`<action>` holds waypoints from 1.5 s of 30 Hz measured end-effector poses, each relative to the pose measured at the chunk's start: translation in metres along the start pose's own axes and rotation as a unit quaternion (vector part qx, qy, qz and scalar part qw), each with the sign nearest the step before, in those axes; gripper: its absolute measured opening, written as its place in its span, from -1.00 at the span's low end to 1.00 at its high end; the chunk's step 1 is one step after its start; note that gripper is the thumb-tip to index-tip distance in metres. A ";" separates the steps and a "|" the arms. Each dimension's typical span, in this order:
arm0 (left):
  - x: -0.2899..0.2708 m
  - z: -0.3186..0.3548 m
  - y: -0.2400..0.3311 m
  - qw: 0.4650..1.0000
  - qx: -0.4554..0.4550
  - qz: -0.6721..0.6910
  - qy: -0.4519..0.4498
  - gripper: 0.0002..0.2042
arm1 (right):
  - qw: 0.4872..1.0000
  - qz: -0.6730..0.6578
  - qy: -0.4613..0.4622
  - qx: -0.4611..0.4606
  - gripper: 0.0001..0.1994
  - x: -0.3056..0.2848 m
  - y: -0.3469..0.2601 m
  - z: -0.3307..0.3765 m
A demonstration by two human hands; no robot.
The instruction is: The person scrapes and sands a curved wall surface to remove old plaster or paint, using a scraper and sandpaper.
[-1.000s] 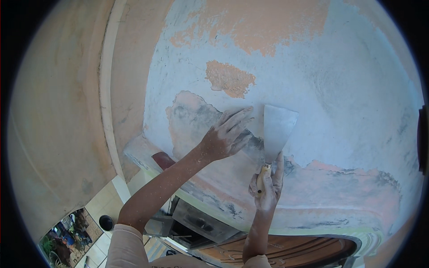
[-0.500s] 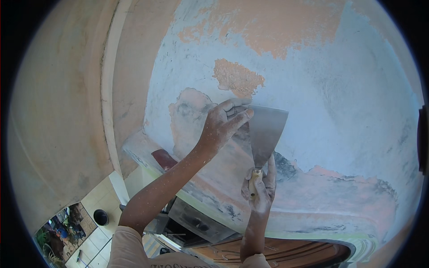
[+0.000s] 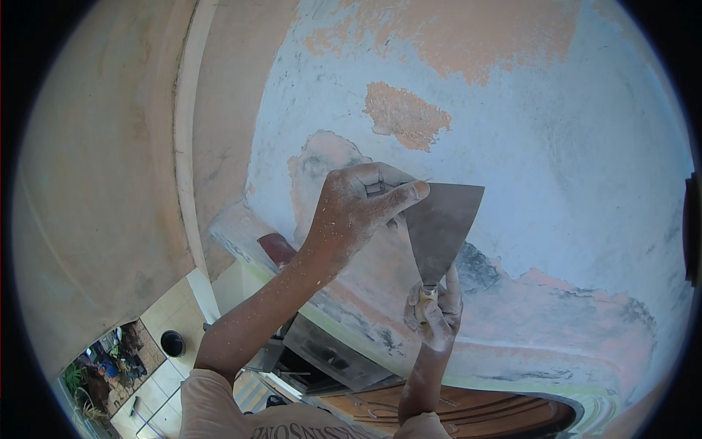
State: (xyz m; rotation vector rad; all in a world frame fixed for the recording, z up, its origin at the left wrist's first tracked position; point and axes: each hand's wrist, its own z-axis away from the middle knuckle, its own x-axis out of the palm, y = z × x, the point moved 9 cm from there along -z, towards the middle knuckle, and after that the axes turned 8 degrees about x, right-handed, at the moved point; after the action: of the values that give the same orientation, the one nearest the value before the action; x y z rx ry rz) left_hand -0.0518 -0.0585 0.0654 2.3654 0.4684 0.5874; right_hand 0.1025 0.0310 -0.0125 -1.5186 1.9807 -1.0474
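Observation:
A wide-bladed putty knife points upward in front of the wall, its flat metal blade flaring toward the top edge. My right hand, dusty white, is closed around its short pale handle. At the blade's upper left corner, my left hand has thumb and fingers pinched together on the edge; the fingertips behind the thumb are partly hidden. White specks cover my left hand and forearm. Behind the tool is a wall with pale blue-white coating, and a bare peach patch shows above my hands.
A dark red flat piece lies on the ledge beside my left forearm. Below are a carved wooden surface and a dark panel. On the tiled floor at lower left stands a black bucket, near some plants.
The view has shifted, so the wall patches sit farther right and higher. Both hands and the putty knife appear slightly lower against the wall; the left hand still pinches the blade's corner.

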 end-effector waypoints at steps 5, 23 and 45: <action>-0.002 0.000 -0.006 0.998 -0.029 0.051 0.036 -0.72 | 1.000 -0.003 0.014 0.028 -0.32 -0.009 0.007 0.001; 0.022 -0.011 -0.017 0.997 -0.013 0.078 -0.028 -0.63 | 0.995 -0.095 -0.004 0.009 -0.37 -0.025 0.001 0.002; 0.009 -0.023 0.027 0.946 0.207 -0.239 -0.071 -0.83 | 0.997 -0.067 0.018 0.036 -0.32 -0.024 0.006 0.002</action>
State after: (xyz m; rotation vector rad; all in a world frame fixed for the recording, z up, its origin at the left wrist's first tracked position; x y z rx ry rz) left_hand -0.0509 -0.0626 0.1021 2.5168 1.1489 0.0952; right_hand 0.1071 0.0535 -0.0208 -1.6239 1.8640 -1.1944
